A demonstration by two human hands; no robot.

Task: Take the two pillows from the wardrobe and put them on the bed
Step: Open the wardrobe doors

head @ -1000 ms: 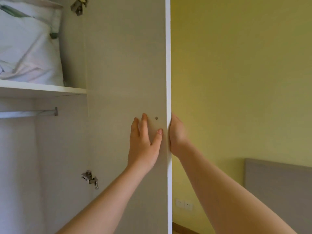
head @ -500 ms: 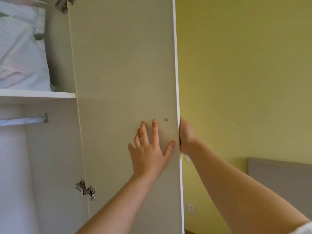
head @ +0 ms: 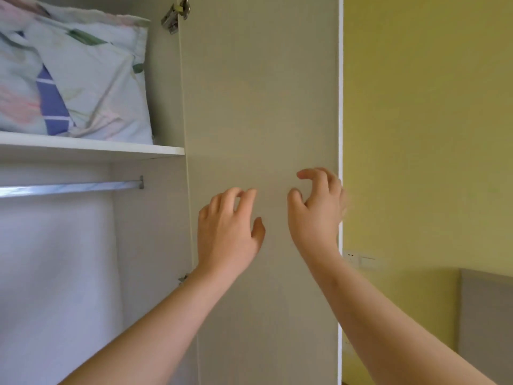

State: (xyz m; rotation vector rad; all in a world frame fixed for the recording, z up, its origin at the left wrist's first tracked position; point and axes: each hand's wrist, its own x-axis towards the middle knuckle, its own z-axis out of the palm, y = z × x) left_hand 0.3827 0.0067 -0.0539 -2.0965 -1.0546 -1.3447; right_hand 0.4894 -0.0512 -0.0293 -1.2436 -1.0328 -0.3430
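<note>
Pillows [head: 83, 79] lie at the right end of the top shelf [head: 91, 148], beside the open door [head: 261, 107]. Left hand [head: 230, 232] and right hand [head: 316, 209] are loosely curled and empty. We reach up-left, grip both near corners and draw out level.

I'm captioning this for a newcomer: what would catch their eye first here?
The left hand and right hand hover, fingers loosely curled, before the open wardrobe door at centre. Upper left, a patterned pillow sits on the shelf; a yellow wall fills the right.
</note>
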